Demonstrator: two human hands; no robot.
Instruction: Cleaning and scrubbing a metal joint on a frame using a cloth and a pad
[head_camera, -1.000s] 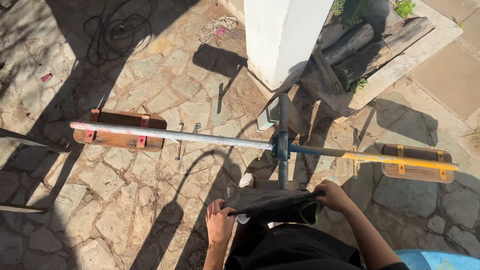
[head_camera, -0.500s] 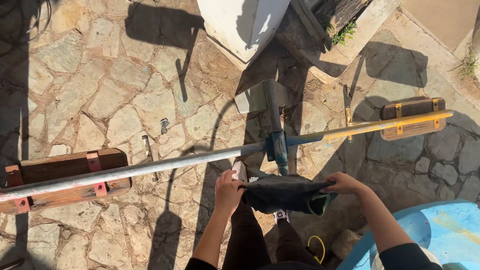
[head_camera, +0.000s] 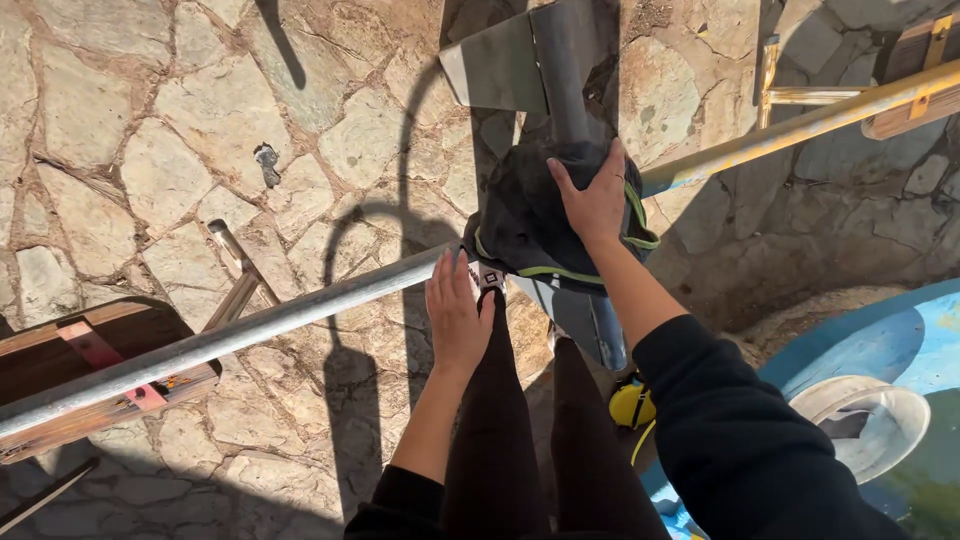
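Note:
A long grey metal pole (head_camera: 250, 335) runs from lower left toward the middle, where it meets a vertical post (head_camera: 575, 90). A dark cloth with green trim (head_camera: 525, 225) is draped over that joint. My right hand (head_camera: 595, 195) presses flat on the cloth, fingers spread. My left hand (head_camera: 455, 315) rests on the grey pole just left of the cloth, fingers together and extended. A yellow pole (head_camera: 800, 125) continues from the joint to the upper right. My legs in black stand below.
Irregular stone paving (head_camera: 170, 150) lies all around. A wooden block with red straps (head_camera: 95, 365) carries the grey pole at left. A blue surface (head_camera: 900, 345) with a white round object (head_camera: 875, 420) is at lower right. A yellow item (head_camera: 630, 405) lies by my feet.
The view has closed in on the joint. The cloth, held in both hands before, now lies over the joint under my right hand; my left hand has moved onto the grey pole.

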